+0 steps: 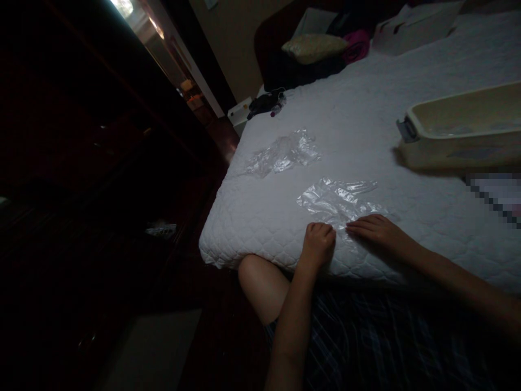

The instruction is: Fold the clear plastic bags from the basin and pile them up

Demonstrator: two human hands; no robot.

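A crumpled clear plastic bag (338, 200) lies spread on the white quilted bed right in front of me. My left hand (319, 243) is closed, its fingers curled at the near edge of this bag. Just to the right, my right hand (375, 229) has its fingers pressed together on the same edge, the thumb hidden beneath. A short stretch of plastic shows between the two hands. Farther back on the left, a second clear plastic bag (285, 152) lies wrinkled and untouched.
A cream plastic bin (459, 155) with a grey latch stands on the bed (366, 114) at the right. Toward the headboard are a patterned pillow (315, 48), a magenta roll (357, 45) and a white box (415, 30). Dark items (266, 103) lie at the far left corner.
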